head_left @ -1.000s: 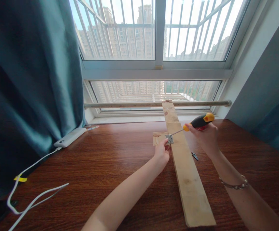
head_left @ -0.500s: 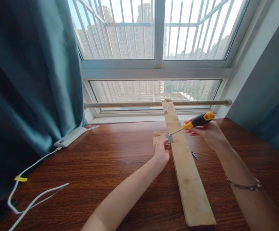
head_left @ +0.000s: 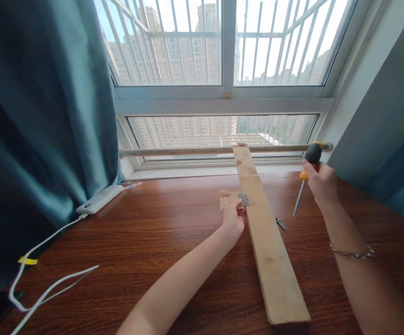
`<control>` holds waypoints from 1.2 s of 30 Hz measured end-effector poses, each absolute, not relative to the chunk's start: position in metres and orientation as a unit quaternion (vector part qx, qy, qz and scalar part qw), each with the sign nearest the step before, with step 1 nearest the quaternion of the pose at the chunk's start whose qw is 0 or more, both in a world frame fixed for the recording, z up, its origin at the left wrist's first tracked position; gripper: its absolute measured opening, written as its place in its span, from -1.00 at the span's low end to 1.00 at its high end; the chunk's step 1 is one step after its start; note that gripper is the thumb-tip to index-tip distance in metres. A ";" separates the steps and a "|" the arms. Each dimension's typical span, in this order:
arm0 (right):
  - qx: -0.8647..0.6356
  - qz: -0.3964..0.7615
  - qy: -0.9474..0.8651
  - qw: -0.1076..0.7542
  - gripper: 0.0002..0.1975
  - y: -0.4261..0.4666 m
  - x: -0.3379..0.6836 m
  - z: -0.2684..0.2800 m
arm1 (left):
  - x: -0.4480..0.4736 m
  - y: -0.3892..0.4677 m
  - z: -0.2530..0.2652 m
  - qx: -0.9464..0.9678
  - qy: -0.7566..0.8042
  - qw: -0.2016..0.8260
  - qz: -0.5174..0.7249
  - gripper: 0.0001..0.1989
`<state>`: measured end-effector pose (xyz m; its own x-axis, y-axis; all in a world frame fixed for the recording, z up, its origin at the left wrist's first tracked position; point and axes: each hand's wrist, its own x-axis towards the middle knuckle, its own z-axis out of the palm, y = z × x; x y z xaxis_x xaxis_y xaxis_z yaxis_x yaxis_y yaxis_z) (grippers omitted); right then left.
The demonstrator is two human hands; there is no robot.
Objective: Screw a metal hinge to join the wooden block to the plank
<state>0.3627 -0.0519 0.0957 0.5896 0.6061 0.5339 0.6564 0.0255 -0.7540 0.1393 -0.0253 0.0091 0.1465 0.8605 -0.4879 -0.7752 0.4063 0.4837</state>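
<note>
My left hand (head_left: 234,220) is closed with its thumb pressed on a small metal hinge (head_left: 244,199), fingers curled at the edge of a short wooden block (head_left: 227,199). The hinge spans from this block onto a long wooden plank (head_left: 273,251). Off to the right, my right hand (head_left: 323,184) is wrapped around a screwdriver (head_left: 312,156) with a black and yellow handle. Its shaft points down, away from the plank. Several screws (head_left: 280,224) lie on the table just right of the plank.
The brown wooden table (head_left: 153,242) meets a window sill with a horizontal rail (head_left: 174,151); the plank's far end reaches that rail. At left lie a white power strip (head_left: 100,199), a white cable (head_left: 48,292) and a blue curtain (head_left: 65,93).
My right hand has drawn the screwdriver off the hinge, moving it right and turning its tip downward. My left hand stays on the hinge and block.
</note>
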 end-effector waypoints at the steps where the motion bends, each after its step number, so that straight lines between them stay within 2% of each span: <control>1: -0.736 -0.049 -0.460 0.494 -0.55 -0.046 0.373 0.089 | 0.139 -0.026 0.010 0.057 0.366 0.753 0.543 -0.85; 4: -0.799 -0.030 -0.521 0.300 -0.62 -0.027 0.393 0.061 | 0.140 -0.026 0.011 0.054 0.369 0.752 0.544 -0.85; 6: -0.818 0.016 -0.550 0.168 -0.61 -0.016 0.397 0.039 | 0.140 -0.027 0.011 0.054 0.368 0.754 0.541 -0.86; 9: -0.819 0.053 -0.563 0.103 -0.63 -0.007 0.398 0.008 | 0.140 -0.027 0.012 0.053 0.367 0.755 0.541 -0.86; 14: -0.821 0.080 -0.562 0.063 -0.61 -0.003 0.402 -0.020 | 0.139 -0.028 0.013 0.055 0.368 0.753 0.543 -0.86; 20: -0.818 0.092 -0.567 0.038 -0.53 0.001 0.407 -0.029 | 0.139 -0.029 0.015 0.049 0.363 0.759 0.538 -0.85; 36: -0.815 0.108 -0.568 0.040 -0.49 0.001 0.412 -0.033 | 0.141 -0.027 0.008 0.052 0.358 0.755 0.546 -0.85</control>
